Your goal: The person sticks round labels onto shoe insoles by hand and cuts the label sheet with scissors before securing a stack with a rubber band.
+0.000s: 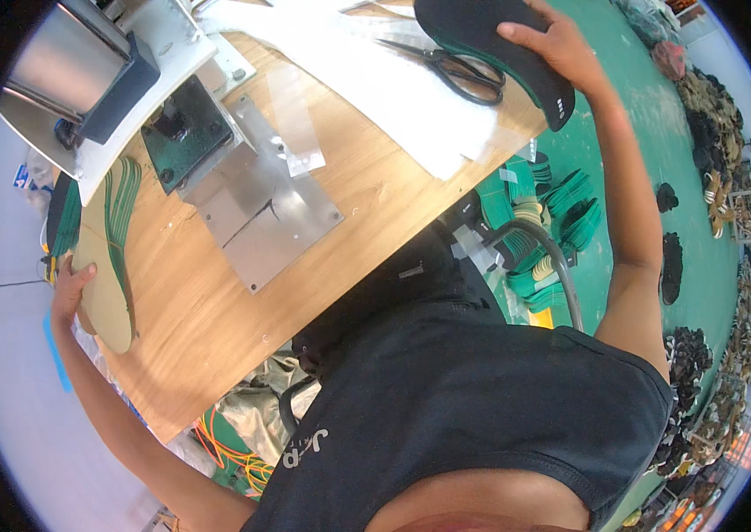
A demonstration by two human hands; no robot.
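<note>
My right hand [563, 49] grips a black insole with a green edge [490, 40] over the far right corner of the wooden table. Right beneath that insole lies a pair of black-handled scissors [464, 78] on white sheet material [366, 80]. At the table's left end, my left hand [72, 288] has its thumb over the edge of a tan insole [108, 297], the fingers partly hidden behind it. A stack of green-edged insoles [121, 199] sits beside the tan one, partly covered by the machine.
A machine with a white frame [189, 40] stands at the far left, above a metal plate [273, 217] fixed to the wooden table [242, 337]. Bundled green and black insoles [544, 222] lie on the green floor near a curved metal tube [552, 253]. Many shoes [739, 239] line the right side.
</note>
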